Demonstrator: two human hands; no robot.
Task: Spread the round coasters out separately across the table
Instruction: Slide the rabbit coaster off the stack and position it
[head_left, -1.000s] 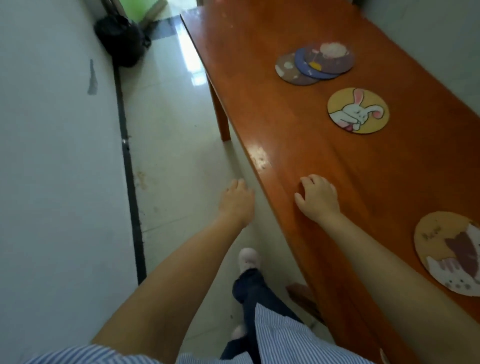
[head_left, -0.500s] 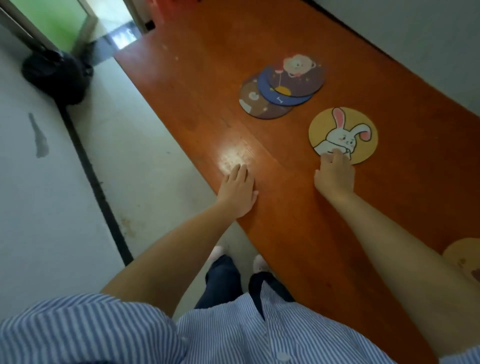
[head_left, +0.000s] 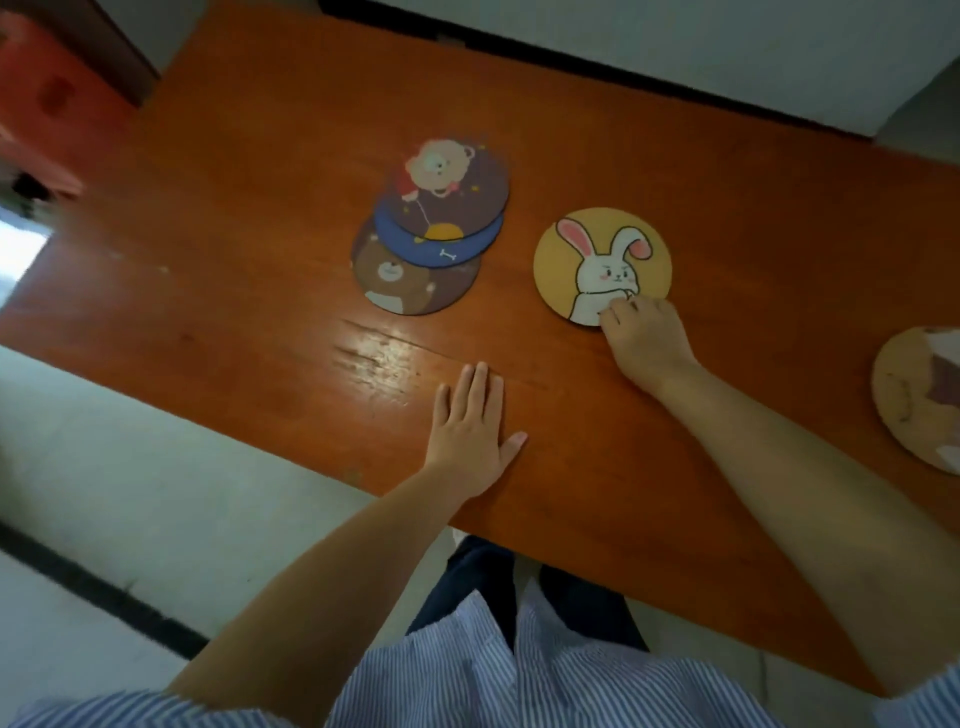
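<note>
On the orange-brown table (head_left: 249, 223) lie three overlapping round coasters: a purple bear one (head_left: 462, 192) on top, a blue one (head_left: 441, 250) under it, and a brown bear one (head_left: 402, 283) at the bottom. To their right, apart from them, lies a yellow rabbit coaster (head_left: 597, 249). My right hand (head_left: 644, 338) has its curled fingertips on this coaster's near edge. My left hand (head_left: 470, 431) rests flat on the table near the front edge, fingers out, holding nothing. A tan cat coaster (head_left: 914, 395) lies at the far right, cut off by the frame.
A red box (head_left: 47, 104) stands past the table's left end. A white wall (head_left: 675, 47) runs along the table's far side. Pale floor (head_left: 130, 467) lies to the left of the near edge, where my legs stand.
My right hand moved from the table's front edge up to the rabbit coaster. My left hand came from beside the table onto its top. The view swung to face the coasters.
</note>
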